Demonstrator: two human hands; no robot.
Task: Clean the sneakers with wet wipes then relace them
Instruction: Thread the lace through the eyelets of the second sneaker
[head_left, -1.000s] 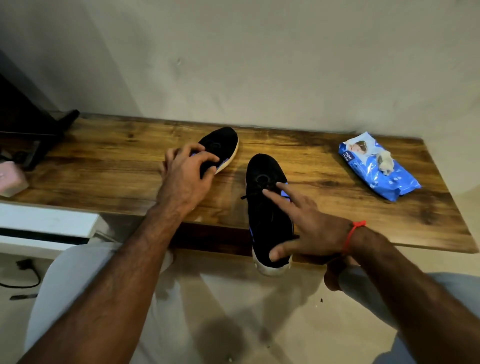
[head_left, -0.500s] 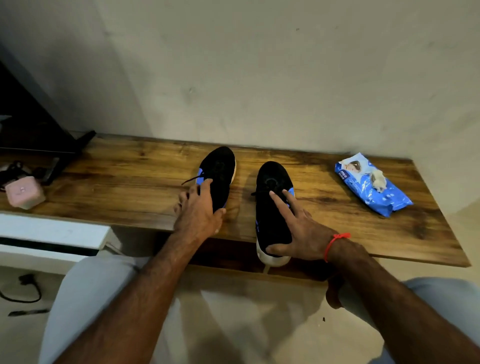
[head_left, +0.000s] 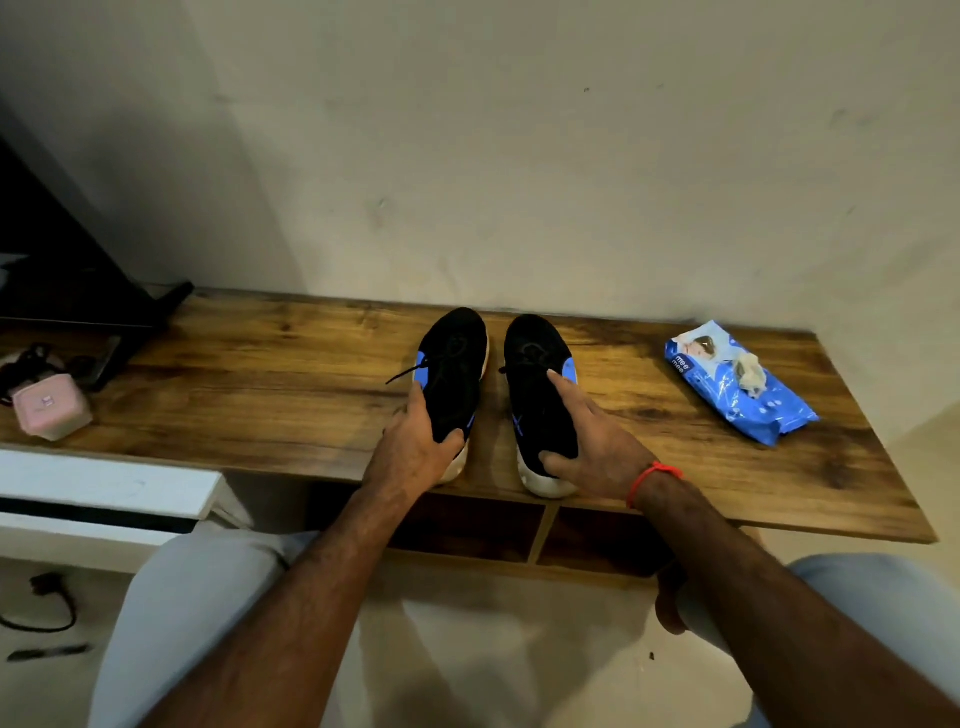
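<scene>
Now left hand (head_left: 415, 447) grips left sneaker (head_left: 453, 364), heels at table (head_left: 260, 395) edge

You're facing a plain, scuffed off-white plaster wall (head_left: 519, 156) behind a long brown wood-grain shelf top (head_left: 260, 395), with dark open cubbies (head_left: 467, 525) underneath. On your left sit a white low cabinet (head_left: 104, 493) and a black slanted stand (head_left: 78, 280). Pale beige floor (head_left: 493, 649) below, dimly lit.
</scene>
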